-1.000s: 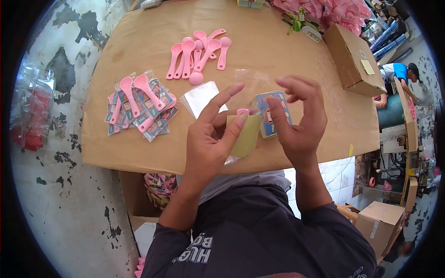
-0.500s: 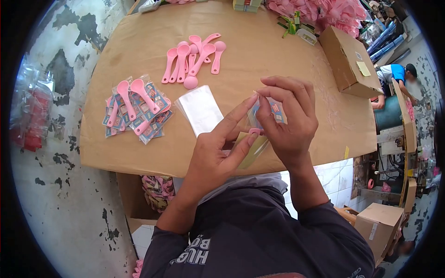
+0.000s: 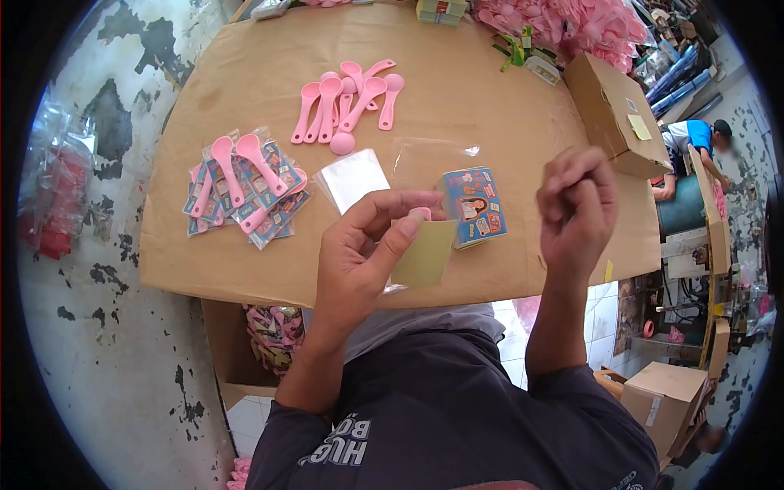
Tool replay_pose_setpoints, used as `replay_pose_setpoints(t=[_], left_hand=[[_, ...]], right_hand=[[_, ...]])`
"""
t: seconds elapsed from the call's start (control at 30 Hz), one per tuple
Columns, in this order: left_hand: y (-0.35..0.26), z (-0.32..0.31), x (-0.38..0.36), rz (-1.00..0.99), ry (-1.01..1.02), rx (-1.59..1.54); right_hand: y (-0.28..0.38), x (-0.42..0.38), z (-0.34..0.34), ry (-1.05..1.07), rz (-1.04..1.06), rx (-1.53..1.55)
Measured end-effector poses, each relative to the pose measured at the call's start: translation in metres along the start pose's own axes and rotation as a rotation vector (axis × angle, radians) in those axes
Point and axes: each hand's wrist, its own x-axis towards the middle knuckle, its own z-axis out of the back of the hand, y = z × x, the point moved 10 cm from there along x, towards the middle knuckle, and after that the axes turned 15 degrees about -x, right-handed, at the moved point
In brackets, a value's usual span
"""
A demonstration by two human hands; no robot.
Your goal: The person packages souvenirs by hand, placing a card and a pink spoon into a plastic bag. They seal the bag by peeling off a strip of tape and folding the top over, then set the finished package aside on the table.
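Observation:
Near the table's front edge my left hand (image 3: pixel 363 245) pinches a pale green card (image 3: pixel 426 255), with the pink end of a spoon (image 3: pixel 420 214) showing at its top. Over the table to the right, my right hand (image 3: pixel 578 204) is curled with its fingers bent; whether something small is in it is hidden. Between the hands lies a stack of blue printed cards (image 3: pixel 480 206). Clear plastic bags (image 3: pixel 357 175) lie behind my left hand, and a thin strip of clear plastic (image 3: pixel 435 155) lies to their right.
Loose pink spoons (image 3: pixel 349 102) lie at the back centre. Packed spoons with cards (image 3: pixel 249 186) are piled at left. A cardboard box (image 3: pixel 616 114), a pink heap (image 3: pixel 563 24) and green strips (image 3: pixel 516 51) stand or lie at the back right. A co-worker (image 3: pixel 698 143) is far right.
My right hand has moved right, away from my left hand, and curled. The card stack between them has come into view, and my left hand has tilted the green card towards the front.

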Motion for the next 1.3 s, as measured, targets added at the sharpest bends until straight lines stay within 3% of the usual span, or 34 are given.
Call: replay_pose_setpoints(t=[0.07,0.1,0.17,0.3,0.37,0.63,1.0,1.13,1.2,1.3], left_hand=[[-0.002,0.003,0.000,-0.043,-0.015,-0.033],[-0.005,0.005,0.000,-0.082,-0.023,-0.063],[-0.008,0.007,-0.002,-0.090,-0.039,-0.055],[-0.007,0.006,-0.002,-0.102,-0.052,-0.024],[-0.008,0.005,-0.001,-0.128,-0.044,0.001],[-0.009,0.004,0.000,-0.038,-0.082,0.045],[-0.016,-0.003,-0.002,-0.273,0.082,-0.013],[-0.015,-0.004,0.000,-0.237,0.053,-0.026],[-0.013,-0.004,0.001,-0.185,0.019,-0.174],[-0.003,0.011,-0.002,-0.196,0.062,-0.014]], right_hand=[[-0.029,-0.021,-0.028,0.104,-0.369,-0.133],[-0.028,-0.025,-0.042,0.107,-0.369,-0.132],[-0.033,-0.032,-0.066,0.126,-0.402,-0.411],[-0.039,-0.034,-0.080,0.140,-0.397,-0.379],[-0.045,-0.037,-0.084,0.227,-0.496,-0.305],[-0.044,-0.034,-0.071,0.185,-0.437,-0.283],[-0.023,-0.024,-0.066,0.263,-0.240,-0.231],[-0.018,-0.025,-0.064,0.283,-0.204,-0.317],[-0.015,-0.025,-0.066,0.304,-0.181,-0.321],[-0.015,-0.025,-0.069,0.292,-0.213,-0.323]])
